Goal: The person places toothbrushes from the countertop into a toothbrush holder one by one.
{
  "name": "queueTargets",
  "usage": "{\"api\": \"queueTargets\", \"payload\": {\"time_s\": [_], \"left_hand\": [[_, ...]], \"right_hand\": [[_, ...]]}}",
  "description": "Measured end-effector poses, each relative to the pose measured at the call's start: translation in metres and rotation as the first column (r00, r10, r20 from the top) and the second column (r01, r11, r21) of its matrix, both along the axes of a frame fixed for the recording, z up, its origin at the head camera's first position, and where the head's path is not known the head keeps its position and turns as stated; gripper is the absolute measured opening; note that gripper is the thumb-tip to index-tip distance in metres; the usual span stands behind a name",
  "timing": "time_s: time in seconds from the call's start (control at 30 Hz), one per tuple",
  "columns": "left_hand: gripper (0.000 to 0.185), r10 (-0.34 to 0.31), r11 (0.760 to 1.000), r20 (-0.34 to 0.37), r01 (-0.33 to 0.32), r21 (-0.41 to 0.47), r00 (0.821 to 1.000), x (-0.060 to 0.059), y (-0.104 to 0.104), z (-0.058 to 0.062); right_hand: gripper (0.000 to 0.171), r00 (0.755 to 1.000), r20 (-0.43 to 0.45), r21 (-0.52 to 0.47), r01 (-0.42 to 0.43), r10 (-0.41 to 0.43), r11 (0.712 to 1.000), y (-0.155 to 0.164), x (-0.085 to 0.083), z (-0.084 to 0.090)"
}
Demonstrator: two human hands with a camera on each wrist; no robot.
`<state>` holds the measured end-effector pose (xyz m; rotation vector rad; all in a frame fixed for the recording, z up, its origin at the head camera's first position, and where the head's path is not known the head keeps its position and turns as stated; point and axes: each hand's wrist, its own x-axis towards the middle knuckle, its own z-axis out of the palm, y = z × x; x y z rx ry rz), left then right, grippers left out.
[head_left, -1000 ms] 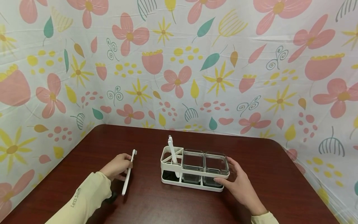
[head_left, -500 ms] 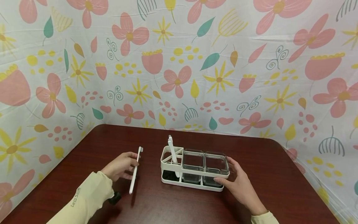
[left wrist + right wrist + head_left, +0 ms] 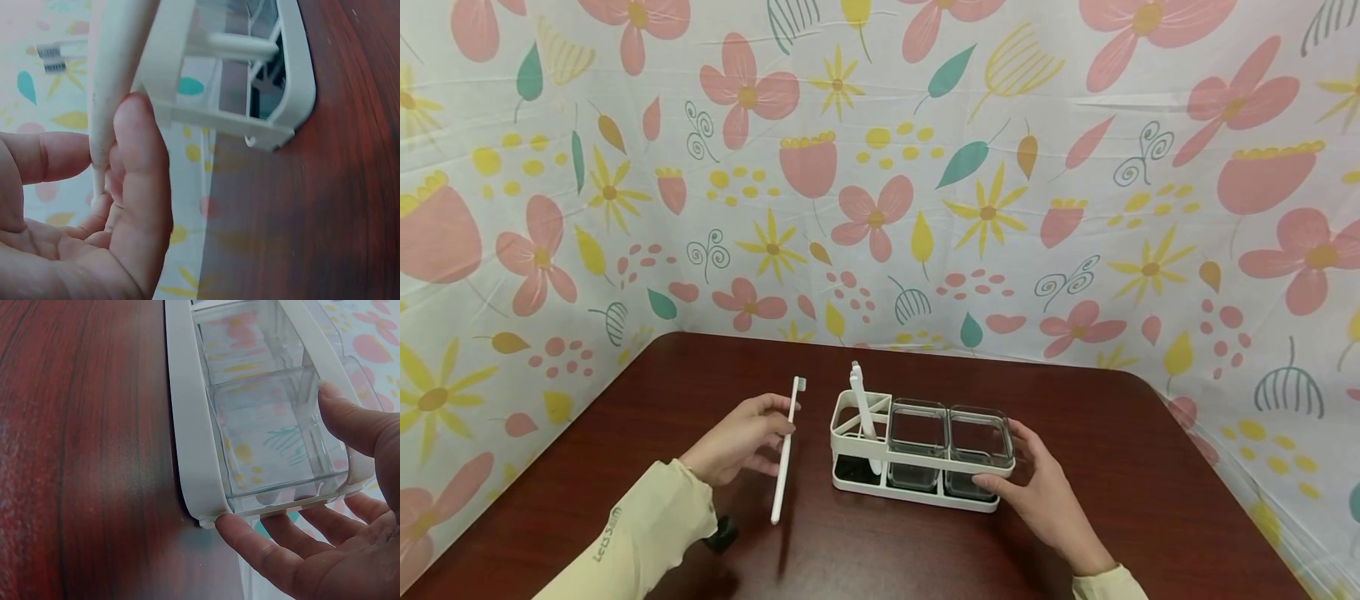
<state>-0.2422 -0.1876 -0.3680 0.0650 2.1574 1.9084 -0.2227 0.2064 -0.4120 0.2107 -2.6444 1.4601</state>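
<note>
The left hand (image 3: 741,442) pinches a white toothbrush (image 3: 785,454) just left of the rack (image 3: 917,462) at mid-desk, not yet slotted. One brush (image 3: 862,412) already stands inside (leftmost compartment). The right hand (image 3: 1045,500), fingers spread, steadies the rack's right end.

From my remote seat I look down on a dark reddish-brown wooden table with rounded far corners (image 3: 925,550), its polished top showing fine grain and a soft sheen from even, diffuse light. Behind it and on both sides I see a white fabric backdrop printed with pink flowers, yellow star blossoms and teal leaves (image 3: 880,167). The cloth hangs in three panels that meet at two folds, one near the table's far left corner and one toward the far right, and faint creases run across it. It fills my whole view above the tabletop, so I cannot tell what lies beyond it.
</note>
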Motion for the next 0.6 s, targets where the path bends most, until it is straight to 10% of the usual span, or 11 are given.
{"api": "queueTargets", "payload": {"time_s": [0.6], "left_hand": [[0.023, 0.053, 0.934, -0.061, -0.028, 0.357, 0.997, 0.007, 0.02, 0.022]], "right_hand": [[0.094, 1.0, -0.003, -0.009, -0.001, 0.001, 1.0, 0.0, 0.001, 0.0]]}}
